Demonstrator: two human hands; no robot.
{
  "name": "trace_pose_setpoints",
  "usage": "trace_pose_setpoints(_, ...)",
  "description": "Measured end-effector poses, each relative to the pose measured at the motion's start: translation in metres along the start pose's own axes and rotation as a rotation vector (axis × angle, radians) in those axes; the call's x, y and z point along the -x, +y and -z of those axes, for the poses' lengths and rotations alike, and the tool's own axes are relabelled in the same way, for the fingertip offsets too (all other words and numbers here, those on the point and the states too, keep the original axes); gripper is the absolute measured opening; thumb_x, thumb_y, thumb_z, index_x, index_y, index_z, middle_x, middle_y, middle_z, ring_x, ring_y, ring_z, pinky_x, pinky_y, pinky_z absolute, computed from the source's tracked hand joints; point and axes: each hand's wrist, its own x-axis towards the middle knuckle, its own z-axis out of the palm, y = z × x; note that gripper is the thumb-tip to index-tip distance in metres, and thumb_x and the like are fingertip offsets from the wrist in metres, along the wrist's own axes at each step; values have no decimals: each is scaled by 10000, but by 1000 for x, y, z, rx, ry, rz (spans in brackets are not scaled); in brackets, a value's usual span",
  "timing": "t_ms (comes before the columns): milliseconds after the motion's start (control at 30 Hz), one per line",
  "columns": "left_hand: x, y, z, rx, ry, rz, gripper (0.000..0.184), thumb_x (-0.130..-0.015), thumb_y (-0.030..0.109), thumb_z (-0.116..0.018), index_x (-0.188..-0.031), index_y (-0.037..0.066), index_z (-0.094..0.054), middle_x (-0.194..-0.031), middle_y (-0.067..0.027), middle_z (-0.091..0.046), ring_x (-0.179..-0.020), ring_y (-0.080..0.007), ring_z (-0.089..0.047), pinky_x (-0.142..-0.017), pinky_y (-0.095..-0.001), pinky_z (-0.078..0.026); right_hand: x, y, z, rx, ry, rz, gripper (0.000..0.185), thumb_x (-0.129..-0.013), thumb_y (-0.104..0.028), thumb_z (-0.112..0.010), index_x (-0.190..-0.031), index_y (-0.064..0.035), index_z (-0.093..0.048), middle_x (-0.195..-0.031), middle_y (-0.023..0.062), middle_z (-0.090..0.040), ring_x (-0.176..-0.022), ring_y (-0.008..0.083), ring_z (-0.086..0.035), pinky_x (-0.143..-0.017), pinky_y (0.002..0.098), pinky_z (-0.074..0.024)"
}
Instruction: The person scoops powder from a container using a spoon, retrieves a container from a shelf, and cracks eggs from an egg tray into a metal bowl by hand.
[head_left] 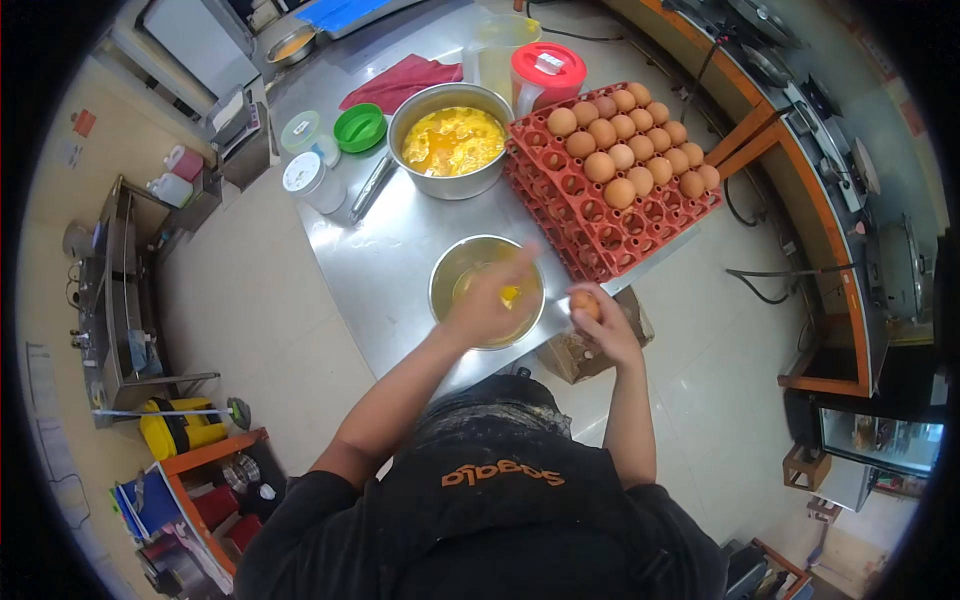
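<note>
Over the small steel bowl [437,300], my left hand [490,303] is blurred, its fingers stretched out and nothing visible in them. A yellow yolk [510,294] shows in the bowl, partly behind that hand. My right hand [612,332] is closed around a brown egg [585,304], just right of the bowl. Farther back, a larger steel pot [402,162] contains many yolks and egg liquid. To its right, stacked red trays [622,240] hold several brown eggs [620,193] on top.
On the steel table [360,270] are a red-lidded jug [548,68], a red cloth [400,82], a green lid [360,128], a white-lidded tub [313,183] and a metal utensil [371,188]. A cardboard box [575,358] stands below the table's right edge.
</note>
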Motion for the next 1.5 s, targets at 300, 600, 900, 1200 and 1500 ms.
trace_pose_setpoints(300, -101, -109, 124, 236, 439, 973, 555, -939, 496, -611, -1122, -29, -601, -908, -148, -705, -657, -221, -686, -560, -350, -590, 10, 76, 91, 514, 1017, -142, 517, -825, -291, -790, -1221, 0, -630, -1142, 183, -677, -1010, 308, -656, -831, 399, -527)
trace_pose_setpoints(600, -109, -166, 110, 158, 643, 806, 369, -917, 266, -603, -821, -87, -650, -663, -146, -670, -480, -182, -618, -455, -341, -569, -80, -121, 35, 950, 770, 404, 404, -820, -185, -808, -1135, -4, -630, -1122, 194, -566, -1017, 366, -607, -857, 452, -523)
trace_pose_setpoints(900, -63, -135, 100, 179, 701, 817, 342, -918, 229, -643, -777, -82, -626, -644, -146, -665, -463, -180, -616, -429, -326, -554, -95, -117, 44, 669, 799, 413, 378, -807, -119, -784, -1088, 25, -577, -1001, 201, -594, -900, 365, -625, -829, 430, -537)
trace_pose_setpoints(1200, -2, -115, 99, 152, 625, 886, 326, -919, 288, -642, -843, -29, -634, -696, -111, -664, -497, -141, -581, -501, -325, -580, -22, 32, 114, -800, 799, 175, 319, -1023, -273, -553, -1197, -18, -468, -1037, 151, -620, -727, 149, -634, -548, 298, -526)
trace_pose_setpoints(1500, 23, -63, 102, 317, 609, 985, 463, -962, 443, -599, -1065, -8, -599, -754, -64, -614, -550, -123, -566, -531, -298, -560, -51, 116, 71, 634, 927, 114, 488, -973, -233, -642, -1345, 9, -437, -1235, 312, -539, -1078, 508, -571, -925, 507, -496)
